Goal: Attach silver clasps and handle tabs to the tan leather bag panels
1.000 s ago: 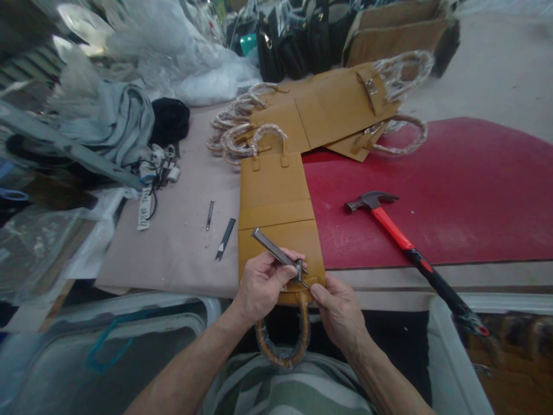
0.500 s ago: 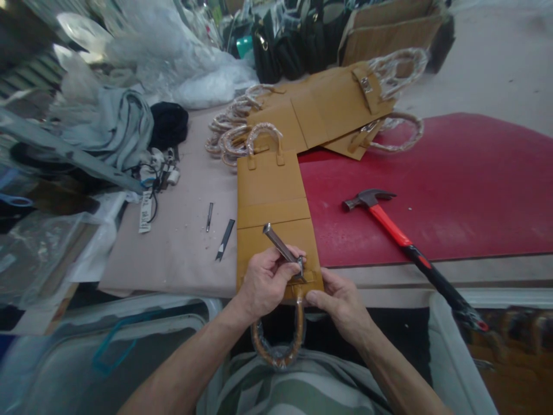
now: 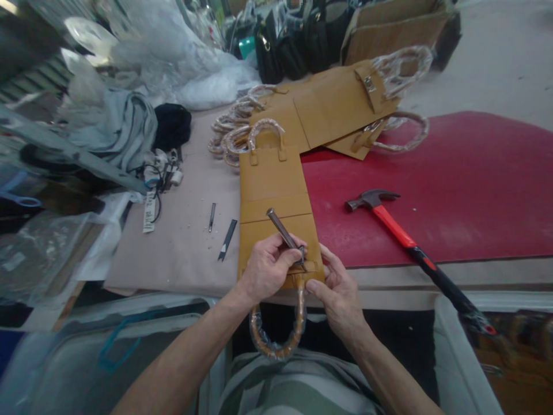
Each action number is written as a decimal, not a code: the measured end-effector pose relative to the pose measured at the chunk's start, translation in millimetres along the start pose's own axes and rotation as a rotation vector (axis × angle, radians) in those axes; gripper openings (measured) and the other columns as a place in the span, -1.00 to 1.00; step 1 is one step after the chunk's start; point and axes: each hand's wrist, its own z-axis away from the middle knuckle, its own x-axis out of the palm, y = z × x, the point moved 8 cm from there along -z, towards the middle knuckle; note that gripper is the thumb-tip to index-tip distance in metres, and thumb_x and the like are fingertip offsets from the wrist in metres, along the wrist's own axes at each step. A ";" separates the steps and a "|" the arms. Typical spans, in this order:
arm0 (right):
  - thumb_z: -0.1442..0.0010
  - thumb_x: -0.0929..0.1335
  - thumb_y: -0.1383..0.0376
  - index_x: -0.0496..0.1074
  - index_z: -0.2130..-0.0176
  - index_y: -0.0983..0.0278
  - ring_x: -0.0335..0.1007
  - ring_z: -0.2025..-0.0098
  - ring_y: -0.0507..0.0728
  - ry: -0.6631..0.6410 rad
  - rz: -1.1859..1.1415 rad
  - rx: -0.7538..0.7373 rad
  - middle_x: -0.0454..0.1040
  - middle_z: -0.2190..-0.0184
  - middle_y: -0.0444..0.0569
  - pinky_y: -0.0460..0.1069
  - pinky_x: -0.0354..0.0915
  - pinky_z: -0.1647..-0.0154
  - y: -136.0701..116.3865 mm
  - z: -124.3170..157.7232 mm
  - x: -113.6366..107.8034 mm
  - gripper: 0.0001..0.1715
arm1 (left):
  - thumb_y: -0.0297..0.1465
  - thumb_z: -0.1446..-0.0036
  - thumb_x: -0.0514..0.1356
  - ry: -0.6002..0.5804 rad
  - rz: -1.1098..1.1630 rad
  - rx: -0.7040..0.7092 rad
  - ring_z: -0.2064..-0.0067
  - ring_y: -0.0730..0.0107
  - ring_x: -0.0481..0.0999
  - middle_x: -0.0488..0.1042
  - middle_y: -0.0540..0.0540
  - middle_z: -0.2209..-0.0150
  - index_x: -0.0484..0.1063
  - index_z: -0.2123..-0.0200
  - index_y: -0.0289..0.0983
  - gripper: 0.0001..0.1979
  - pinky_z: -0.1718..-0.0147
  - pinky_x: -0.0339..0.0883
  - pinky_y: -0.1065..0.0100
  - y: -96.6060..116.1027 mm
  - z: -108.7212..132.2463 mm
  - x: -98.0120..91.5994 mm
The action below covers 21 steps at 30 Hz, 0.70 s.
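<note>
A flat tan leather bag panel lies lengthwise in front of me, its near end at the table edge. My left hand is closed on a metal punch, which leans with its lower tip at the strap piece near the panel's near end. My right hand pinches the panel's near right corner, thumb on top and fingers partly hidden at the edge. Below hangs a plastic-wrapped round handle over my lap. At the panel's far end stands another wrapped handle.
A red-and-black claw hammer rests on the red mat to the right. Two small tools, one a dark forked blade, lie left of the panel. More tan bag panels are stacked behind, before a cardboard box. Pale bins flank my lap.
The punch's lower tip has shifted slightly toward the panel's right edge. My right hand's fingers have moved a little farther up along that edge. The view has shifted slightly.
</note>
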 end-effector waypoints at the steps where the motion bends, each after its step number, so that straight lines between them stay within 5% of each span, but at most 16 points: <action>1: -0.06 0.53 0.33 0.24 -0.25 0.12 0.46 0.38 0.04 0.009 0.000 0.004 0.59 0.21 -0.10 -0.03 0.45 0.36 0.4 -0.2 -0.5 -0.15 | -0.42 -0.14 0.25 0.003 -0.021 0.015 0.19 0.31 0.61 0.60 -0.14 0.22 0.52 0.21 -0.32 -0.85 0.15 0.52 0.34 1.2 0.4 0.3; 14: 0.00 0.48 0.28 0.15 -0.25 0.28 0.45 0.49 0.08 0.183 0.198 0.092 0.52 0.47 -0.20 0.00 0.44 0.43 -15.2 -28.0 2.4 -0.11 | -0.48 -0.14 0.18 0.019 -0.189 0.140 0.23 0.35 0.59 0.60 -0.09 0.27 0.51 0.23 -0.29 -0.87 0.21 0.49 0.37 3.7 -34.7 -2.6; 21: -0.03 0.38 0.30 0.32 -0.09 0.23 0.52 0.48 0.16 0.147 0.470 0.168 0.56 0.44 -0.12 0.06 0.47 0.43 -21.2 -26.7 -2.3 -0.40 | -0.48 -0.16 0.19 0.007 -0.311 0.239 0.25 0.33 0.62 0.62 -0.08 0.28 0.52 0.21 -0.28 -0.86 0.20 0.49 0.36 -3.8 -29.4 1.8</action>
